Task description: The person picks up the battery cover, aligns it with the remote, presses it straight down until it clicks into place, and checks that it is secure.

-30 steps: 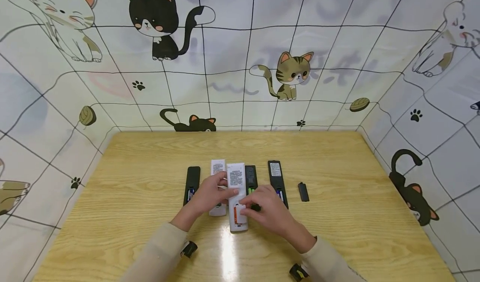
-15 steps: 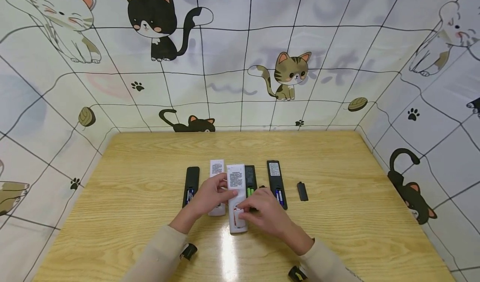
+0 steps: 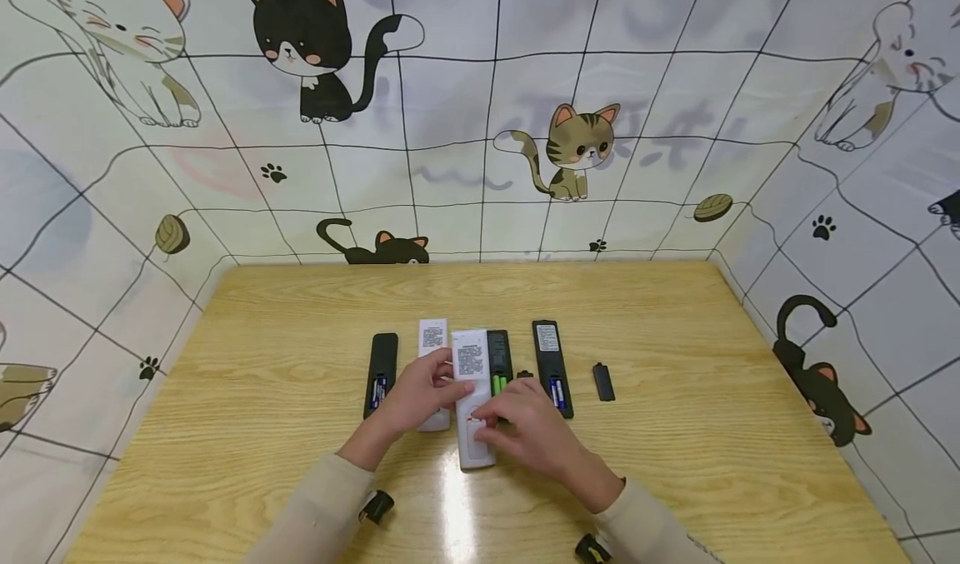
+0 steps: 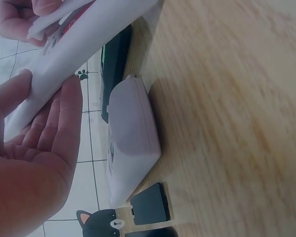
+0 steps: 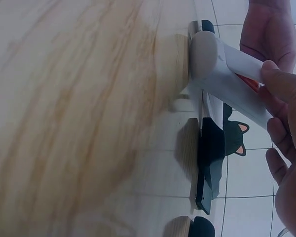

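A white remote control (image 3: 470, 356) lies back side up, slightly raised in the wrist views. My left hand (image 3: 416, 393) grips its far part, thumb on the back and fingers beneath. My right hand (image 3: 536, 426) pinches a white battery cover (image 5: 244, 60) over the near part of the remote. The cover is tilted, its near end at the remote and its other edge lifted. Under it a red-orange battery (image 5: 247, 81) shows in the right wrist view. The head view has most of the compartment hidden behind the right fingers and the cover.
Left of the held remote lie a second white remote (image 3: 432, 335) and a black one (image 3: 385, 351). On its right are a black remote (image 3: 498, 347) with green batteries, another black remote (image 3: 548, 360) with blue batteries, and a loose black battery cover (image 3: 603, 382). Patterned cloth (image 3: 450, 172) surrounds the table.
The right hand has brought the white battery cover down over the compartment, so less of the orange battery shows. The left hand keeps its grip on the remote.
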Demonstrator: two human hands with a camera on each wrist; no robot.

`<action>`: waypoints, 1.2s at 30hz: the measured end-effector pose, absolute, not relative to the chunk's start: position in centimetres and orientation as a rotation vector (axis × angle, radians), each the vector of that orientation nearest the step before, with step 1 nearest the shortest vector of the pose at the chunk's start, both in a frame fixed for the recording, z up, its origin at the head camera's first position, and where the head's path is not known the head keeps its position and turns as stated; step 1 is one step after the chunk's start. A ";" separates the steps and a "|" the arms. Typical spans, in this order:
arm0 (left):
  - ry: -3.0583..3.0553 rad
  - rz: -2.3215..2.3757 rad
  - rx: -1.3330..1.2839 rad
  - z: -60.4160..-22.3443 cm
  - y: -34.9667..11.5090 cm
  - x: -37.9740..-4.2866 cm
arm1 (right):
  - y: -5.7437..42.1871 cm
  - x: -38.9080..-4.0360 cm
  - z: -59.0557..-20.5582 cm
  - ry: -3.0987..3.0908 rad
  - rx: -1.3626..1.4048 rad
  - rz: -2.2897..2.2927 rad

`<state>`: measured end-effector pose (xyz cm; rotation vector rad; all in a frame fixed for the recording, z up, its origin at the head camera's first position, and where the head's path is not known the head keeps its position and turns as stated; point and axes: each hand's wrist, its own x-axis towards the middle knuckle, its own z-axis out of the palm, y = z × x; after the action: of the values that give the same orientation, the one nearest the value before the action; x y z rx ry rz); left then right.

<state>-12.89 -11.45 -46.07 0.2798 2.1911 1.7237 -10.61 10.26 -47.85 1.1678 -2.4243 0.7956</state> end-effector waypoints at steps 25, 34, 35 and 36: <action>2.194 1.701 0.311 -46.1 -11.0 -13.3 | 10.2 -10.9 -48.4 -2.460 1.059 0.759; 2.204 1.697 0.289 -46.5 -11.0 -13.0 | 10.3 -10.5 -48.3 -2.510 0.989 0.840; 2.201 1.698 0.285 -46.5 -11.0 -12.9 | 10.3 -10.5 -48.3 -2.524 0.964 0.863; 2.199 1.699 0.286 -46.6 -11.0 -12.8 | 10.3 -10.4 -48.2 -2.538 0.935 0.891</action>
<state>-12.81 -11.04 -46.56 0.2856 2.1987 1.6992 -10.42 10.28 -48.25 0.9347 -2.5378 0.8911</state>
